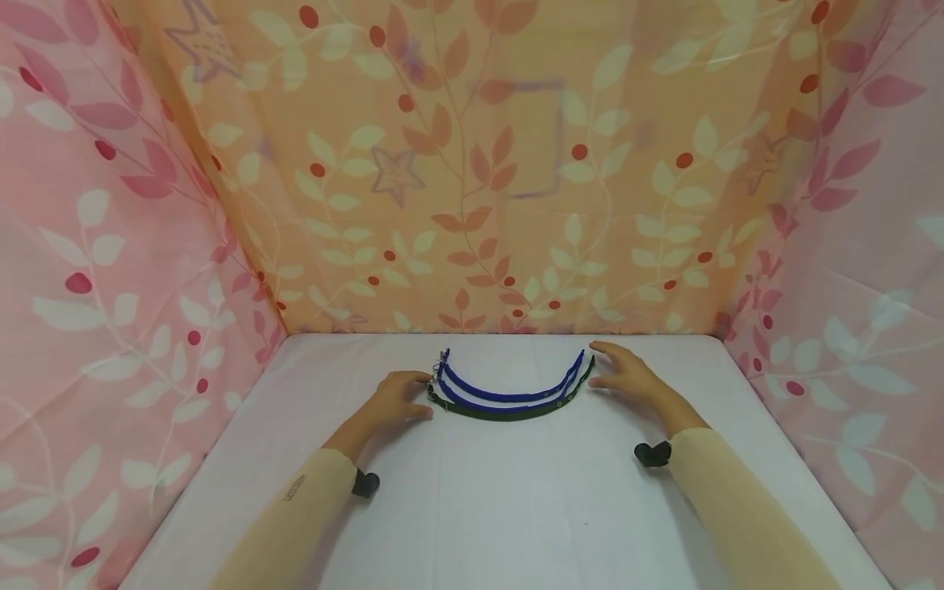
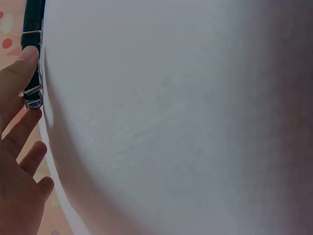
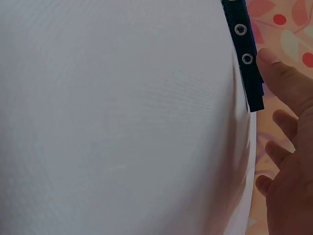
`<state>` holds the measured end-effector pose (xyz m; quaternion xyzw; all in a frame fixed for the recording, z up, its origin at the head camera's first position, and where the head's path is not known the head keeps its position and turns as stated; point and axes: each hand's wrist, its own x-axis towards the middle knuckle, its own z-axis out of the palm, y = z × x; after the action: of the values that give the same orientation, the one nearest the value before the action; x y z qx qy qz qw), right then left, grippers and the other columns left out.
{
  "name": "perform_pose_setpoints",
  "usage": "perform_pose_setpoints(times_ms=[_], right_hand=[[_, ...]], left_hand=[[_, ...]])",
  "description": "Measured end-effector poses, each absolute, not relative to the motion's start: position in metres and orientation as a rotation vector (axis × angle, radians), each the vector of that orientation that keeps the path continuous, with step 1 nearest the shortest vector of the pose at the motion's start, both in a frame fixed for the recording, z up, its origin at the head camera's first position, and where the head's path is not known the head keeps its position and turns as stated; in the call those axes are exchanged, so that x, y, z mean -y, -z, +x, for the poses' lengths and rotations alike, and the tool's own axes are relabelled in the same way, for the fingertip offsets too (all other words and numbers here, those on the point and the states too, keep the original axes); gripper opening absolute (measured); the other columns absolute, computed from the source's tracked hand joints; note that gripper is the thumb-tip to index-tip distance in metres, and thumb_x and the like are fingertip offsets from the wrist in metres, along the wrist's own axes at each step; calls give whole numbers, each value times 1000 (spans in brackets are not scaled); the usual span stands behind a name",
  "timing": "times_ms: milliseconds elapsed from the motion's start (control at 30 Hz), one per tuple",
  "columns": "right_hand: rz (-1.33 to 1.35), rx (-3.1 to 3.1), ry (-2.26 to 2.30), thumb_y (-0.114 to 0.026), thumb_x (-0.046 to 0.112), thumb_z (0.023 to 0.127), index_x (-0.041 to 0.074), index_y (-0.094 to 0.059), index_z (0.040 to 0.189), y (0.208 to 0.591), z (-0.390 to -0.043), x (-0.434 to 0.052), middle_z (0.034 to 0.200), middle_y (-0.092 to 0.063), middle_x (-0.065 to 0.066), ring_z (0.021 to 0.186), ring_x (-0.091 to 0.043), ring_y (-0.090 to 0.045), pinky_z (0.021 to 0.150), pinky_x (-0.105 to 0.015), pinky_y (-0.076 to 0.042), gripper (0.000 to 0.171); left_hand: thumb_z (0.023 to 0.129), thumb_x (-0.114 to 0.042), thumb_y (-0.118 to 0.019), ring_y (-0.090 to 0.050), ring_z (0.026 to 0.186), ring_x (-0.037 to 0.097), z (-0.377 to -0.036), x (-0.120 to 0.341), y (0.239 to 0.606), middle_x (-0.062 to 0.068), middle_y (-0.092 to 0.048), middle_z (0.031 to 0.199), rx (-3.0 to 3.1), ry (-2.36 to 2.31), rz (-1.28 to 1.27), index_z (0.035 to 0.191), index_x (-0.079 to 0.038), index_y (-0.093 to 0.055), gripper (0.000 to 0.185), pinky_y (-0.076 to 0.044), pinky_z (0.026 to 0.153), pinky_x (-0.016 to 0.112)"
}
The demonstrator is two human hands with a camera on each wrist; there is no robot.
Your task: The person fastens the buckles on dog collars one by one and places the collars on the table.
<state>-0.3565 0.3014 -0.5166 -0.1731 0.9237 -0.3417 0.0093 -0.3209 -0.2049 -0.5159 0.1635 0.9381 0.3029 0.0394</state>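
Three curved straps lie side by side near the back of the white table [image 1: 472, 492]: two blue straps [image 1: 509, 395] and a dark green strap [image 1: 509, 414] in front of them. My left hand [image 1: 401, 396] lies flat at their buckle ends, its fingers straight. In the left wrist view a fingertip [image 2: 27, 56] touches the metal buckle [image 2: 32, 93]. At the eyelet ends my right hand [image 1: 627, 373] rests flat with fingers extended. The right wrist view shows the strap tip with eyelets [image 3: 247, 58] right beside a fingertip [image 3: 274, 66]. Neither hand grips anything.
Floral cloth walls [image 1: 472, 180] close in the table at the back, left and right. Small black wrist cameras [image 1: 365, 483] [image 1: 652, 453] sit under both forearms.
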Motion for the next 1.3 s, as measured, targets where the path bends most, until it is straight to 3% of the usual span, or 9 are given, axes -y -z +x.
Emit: perform_pose_setpoints(times_ms=[333, 500, 633, 833, 967, 1067, 1200, 1300], right_hand=[[-537, -2906, 978, -82, 24, 88, 9, -52, 147, 519, -353, -299, 155, -46, -21, 147, -46, -32, 119, -67, -20, 68], [-721, -3012, 858, -81, 14, 86, 7, -67, 129, 518, -354, -298, 140, -59, -20, 135, -45, -47, 112, -68, -27, 45], [-773, -3074, 711, -80, 9, 85, 13, -75, 111, 518, -355, -300, 124, -67, -13, 123, -41, -56, 104, -65, -35, 27], [-829, -3095, 531, -80, 10, 84, 20, -78, 94, 512, -350, -306, 103, -70, -1, 109, -34, -61, 94, -59, -43, 14], [-840, -3083, 534, -81, 14, 85, 24, -77, 90, 506, -342, -313, 98, -70, 5, 105, -30, -62, 93, -57, -43, 12], [-839, -3063, 615, -81, 13, 86, 24, -75, 90, 501, -333, -319, 96, -70, 7, 102, -26, -62, 93, -54, -43, 13], [-808, -2990, 768, -79, 11, 89, 23, -75, 93, 494, -321, -328, 95, -71, 9, 100, -21, -63, 96, -52, -45, 14], [-749, -2922, 873, -78, 15, 91, 24, -75, 96, 490, -312, -331, 96, -72, 10, 102, -18, -63, 100, -54, -46, 11]], left_hand=[[79, -22, -89, -45, 135, 37, -322, 200, 514, 8, -67, 134, -2888, -903, 605, 132, -13, -67, 57, -27, 117, 59], [79, -20, -89, -51, 123, 33, -325, 199, 512, 5, -71, 122, -2905, -842, 690, 115, -14, -74, 40, -34, 110, 56], [79, -20, -88, -52, 111, 27, -325, 200, 512, -1, -71, 104, -2903, -780, 728, 105, -19, -76, 29, -39, 100, 51], [80, -24, -89, -48, 99, 19, -324, 202, 511, -9, -63, 89, -2850, -740, 764, 96, -26, -73, 22, -37, 90, 43], [80, -25, -89, -48, 101, 18, -320, 207, 506, -13, -66, 94, -2797, -790, 772, 91, -28, -70, 22, -37, 91, 42], [81, -20, -88, -57, 104, 19, -316, 212, 500, -10, -71, 97, -2724, -896, 802, 91, -22, -70, 21, -43, 91, 41], [85, -14, -84, -64, 99, 18, -309, 220, 494, -5, -73, 96, -2626, -1028, 798, 95, -16, -68, 18, -48, 84, 35], [87, -19, -83, -62, 93, 15, -304, 225, 493, -6, -71, 93, -2617, -1076, 752, 95, -18, -67, 18, -46, 79, 31]])
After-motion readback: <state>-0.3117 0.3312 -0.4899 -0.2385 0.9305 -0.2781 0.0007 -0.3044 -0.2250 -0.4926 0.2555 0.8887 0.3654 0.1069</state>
